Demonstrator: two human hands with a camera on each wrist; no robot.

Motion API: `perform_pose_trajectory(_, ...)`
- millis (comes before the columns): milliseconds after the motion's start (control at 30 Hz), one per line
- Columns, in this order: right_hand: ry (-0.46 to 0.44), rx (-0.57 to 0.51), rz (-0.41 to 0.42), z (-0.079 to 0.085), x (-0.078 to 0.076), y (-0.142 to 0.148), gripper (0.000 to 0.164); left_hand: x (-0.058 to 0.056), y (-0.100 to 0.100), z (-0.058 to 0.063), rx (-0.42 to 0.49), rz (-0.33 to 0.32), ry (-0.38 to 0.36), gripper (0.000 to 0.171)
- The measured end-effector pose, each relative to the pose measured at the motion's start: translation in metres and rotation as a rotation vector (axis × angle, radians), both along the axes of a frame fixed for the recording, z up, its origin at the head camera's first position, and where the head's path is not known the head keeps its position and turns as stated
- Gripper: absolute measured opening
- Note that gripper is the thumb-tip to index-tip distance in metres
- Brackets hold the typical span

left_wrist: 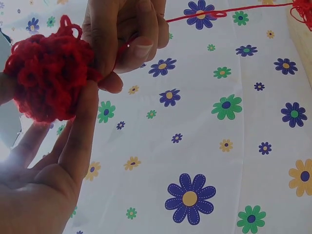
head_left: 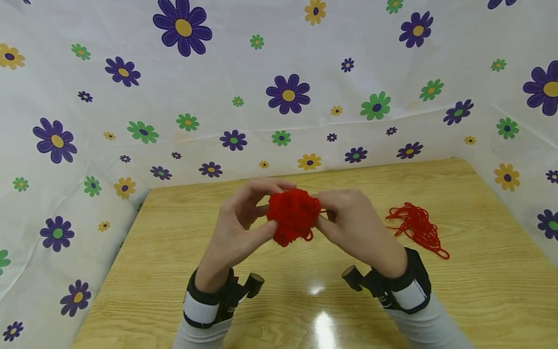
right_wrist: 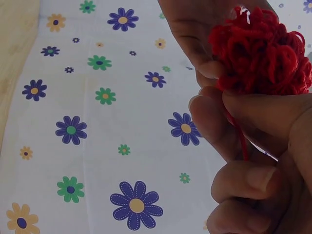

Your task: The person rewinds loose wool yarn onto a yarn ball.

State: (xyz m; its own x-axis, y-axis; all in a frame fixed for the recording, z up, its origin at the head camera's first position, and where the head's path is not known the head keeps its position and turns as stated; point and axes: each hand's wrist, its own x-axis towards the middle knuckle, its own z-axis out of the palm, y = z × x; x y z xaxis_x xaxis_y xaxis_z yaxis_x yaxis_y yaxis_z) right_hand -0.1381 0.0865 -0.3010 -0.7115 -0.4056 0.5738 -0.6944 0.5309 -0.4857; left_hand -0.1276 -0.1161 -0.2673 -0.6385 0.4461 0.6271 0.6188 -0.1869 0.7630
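The looped red yarn ball [head_left: 294, 214] lies between the left hand [head_left: 233, 235], gripping it, and the right hand [head_left: 355, 225], pinching the strand [right_wrist: 242, 141] at its right edge.

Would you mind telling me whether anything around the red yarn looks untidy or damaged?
Nothing looks clearly damaged. The loose yarn lies in a messy heap on the right of the table, and a few loops stick out from the yarn ball in the left hand, so both look slightly untidy.
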Motion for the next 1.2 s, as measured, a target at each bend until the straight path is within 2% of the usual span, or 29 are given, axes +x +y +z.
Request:
perform_pose_trajectory(100, 0.002, 0.003, 0.001, 0.001, 0.0, -0.001, 0.013, -0.001, 0.0, 0.0, 0.025, 0.034, 0.006, 0.033)
perform_pose_trajectory(200, 0.004, 0.005, 0.013, 0.001, 0.001, -0.003, 0.006, -0.001, 0.0, 0.0, 0.048, 0.098, 0.015, 0.035)
perform_pose_trajectory(433, 0.027, 0.02, 0.065, 0.002, 0.002, -0.006, 0.007, 0.0, 0.003, -0.001, 0.074, 0.308, 0.062, 0.036)
perform_pose_trajectory(600, 0.036, 0.022, 0.084, 0.003, 0.003, -0.006, 0.013, -0.001, 0.01, -0.005, -0.031, 0.472, 0.181, 0.036)
perform_pose_trajectory(733, 0.047, 0.012, 0.092, 0.004, 0.004, -0.006, 0.012, -0.005, 0.013, -0.009, -0.143, 0.55, 0.297, 0.038)
perform_pose_trajectory(867, 0.044, -0.006, 0.104, 0.004, 0.005, -0.006, 0.012, -0.012, 0.012, -0.018, -0.237, 0.623, 0.377, 0.042)
perform_pose_trajectory(1000, 0.025, -0.028, 0.117, 0.005, 0.006, -0.006, 0.013, -0.019, 0.011, -0.029, -0.323, 0.648, 0.424, 0.049)
perform_pose_trajectory(1100, 0.014, -0.053, 0.122, 0.005, 0.005, -0.005, 0.012, -0.019, 0.011, -0.031, -0.359, 0.613, 0.44, 0.05)
perform_pose_trajectory(1200, 0.004, -0.09, 0.129, 0.005, 0.004, -0.003, 0.01, -0.015, 0.012, -0.025, -0.367, 0.554, 0.437, 0.047)
